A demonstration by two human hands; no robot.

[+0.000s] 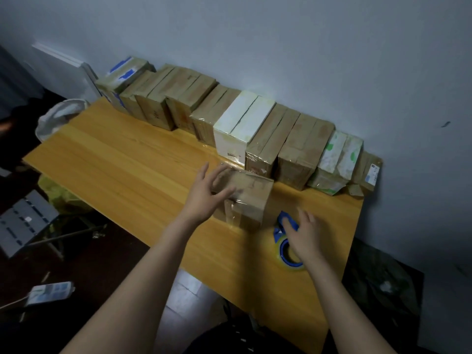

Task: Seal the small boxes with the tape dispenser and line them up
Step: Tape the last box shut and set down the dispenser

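A person's left hand (204, 198) is pressing spread, nearly straight fingers against the left side of a small brown cardboard box wrapped in clear tape (251, 198), which is standing on a yellow-orange wooden table (127, 169) just in front of a long row of taped brown and white boxes (255, 126) lining a pale wall (306, 60). The right hand (305, 235) is resting loosely open, gripping nothing, over a blue tape dispenser holding a clear roll (281, 247), lying just right of that box.
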